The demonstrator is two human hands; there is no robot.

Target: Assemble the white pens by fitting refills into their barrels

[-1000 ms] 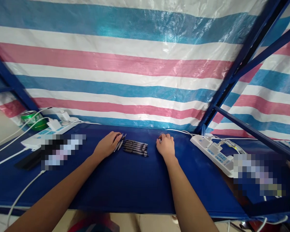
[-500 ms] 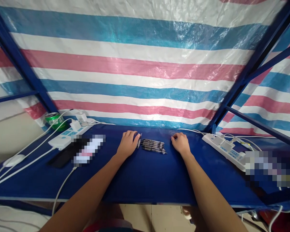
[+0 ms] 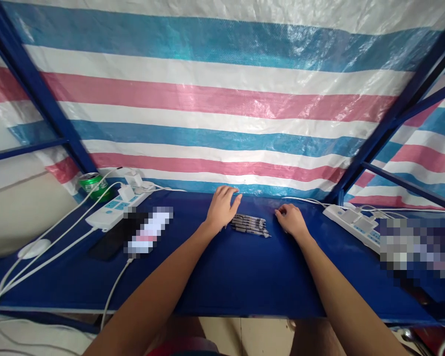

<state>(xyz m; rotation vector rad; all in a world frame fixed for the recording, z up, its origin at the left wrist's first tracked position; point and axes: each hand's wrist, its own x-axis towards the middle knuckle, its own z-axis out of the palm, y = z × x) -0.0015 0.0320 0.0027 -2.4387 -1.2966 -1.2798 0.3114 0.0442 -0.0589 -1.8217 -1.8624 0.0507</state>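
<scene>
Several slim pens (image 3: 249, 225) with clear and dark barrels lie side by side in a row on the blue tabletop (image 3: 244, 277). My left hand (image 3: 222, 205) is just left of the row and partly above its left end, with its fingers apart and thumb out. The tip of another pen shows below that hand's thumb side, the rest of it hidden. To the right of the row, my right hand (image 3: 291, 218) rests on the tabletop, apart from the pens. Its fingers are curled in, and nothing shows in them.
A white power strip (image 3: 113, 211), a green can (image 3: 95, 187) and a blurred phone (image 3: 152, 230) are at the left. Another power strip (image 3: 350, 225) and blurred items lie at the right. Blue metal posts (image 3: 383, 131) and a striped plastic sheet (image 3: 215, 104) stand behind.
My left hand has lifted and moved right, toward the pen row, its fingers opening; the separate pen is now mostly hidden. My right hand stays curled beside the row. The view has shifted slightly.
</scene>
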